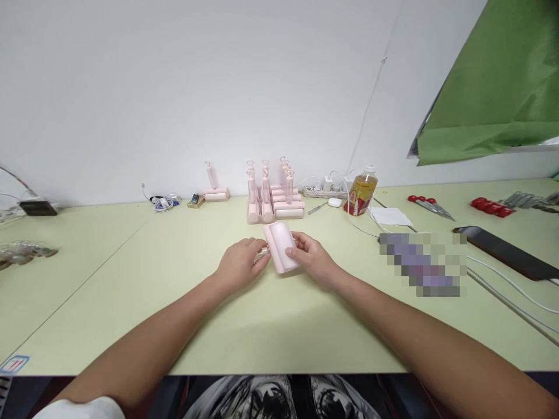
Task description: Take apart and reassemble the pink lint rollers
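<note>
Between my hands, a little above the table, is a tilted pink device with a wide, rounded body. My right hand grips the body from the right, thumb on the front face. My left hand is closed around a clear, shiny stem at the body's left side; its fingers hide most of that stem. Behind my hands stand several similar pink devices in a tight group, each with a wide base and an upright clear tube topped by a loop. Another pink device stands apart, farther left.
Along the wall lie a bundled cable, a power strip, a screwdriver and a white case. To the right are a drink bottle, paper, red-handled tools and a phone. Cables cross the table's right side.
</note>
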